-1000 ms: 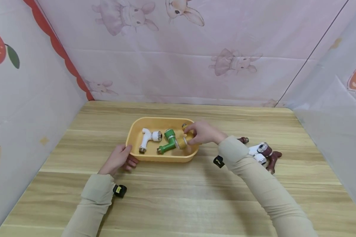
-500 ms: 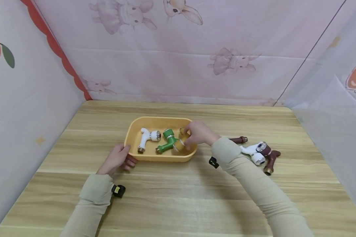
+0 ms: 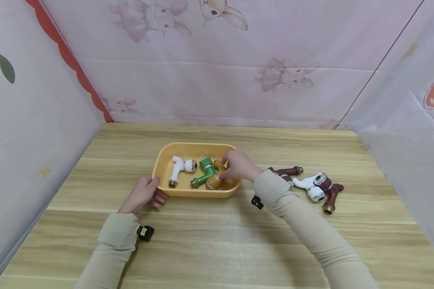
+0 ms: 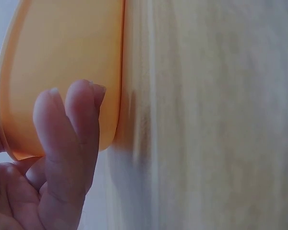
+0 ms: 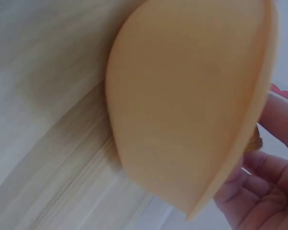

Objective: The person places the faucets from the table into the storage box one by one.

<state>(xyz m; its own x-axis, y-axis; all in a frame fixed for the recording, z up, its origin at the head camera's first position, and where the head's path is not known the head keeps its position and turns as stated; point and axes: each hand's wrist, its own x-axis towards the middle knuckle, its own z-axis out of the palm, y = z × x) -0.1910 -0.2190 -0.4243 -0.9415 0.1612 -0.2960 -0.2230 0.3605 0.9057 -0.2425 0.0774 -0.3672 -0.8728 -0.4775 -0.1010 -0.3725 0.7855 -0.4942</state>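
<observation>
A yellow plastic basin (image 3: pixel 195 193) stands on the table, with a white tap (image 3: pixel 177 171) and a green tap (image 3: pixel 205 176) lying in it. My left hand (image 3: pixel 142 194) grips the front left corner, thumb over the rim; two fingers (image 4: pixel 57 129) lie against the outer wall in the left wrist view. Inside the right end, my right hand (image 3: pixel 238 165) holds a yellow tap (image 3: pixel 213 182) by its body, close against the green one. The right wrist view shows mostly the basin's outer wall (image 5: pixel 182 96), with a bit of the yellow tap (image 5: pixel 254 141) between the fingers.
Right of the basin lie more taps: a dark red one (image 3: pixel 292 171) partly behind the right sleeve, a white one (image 3: pixel 305 183) and another dark red one (image 3: pixel 332 198). Printed cloth walls (image 3: pixel 217 92) enclose the wooden table (image 3: pixel 209 241) at back and sides.
My right hand has moved slightly left and turned the yellow tap, bringing it down beside the green tap. The left hand keeps its grip on the basin.
</observation>
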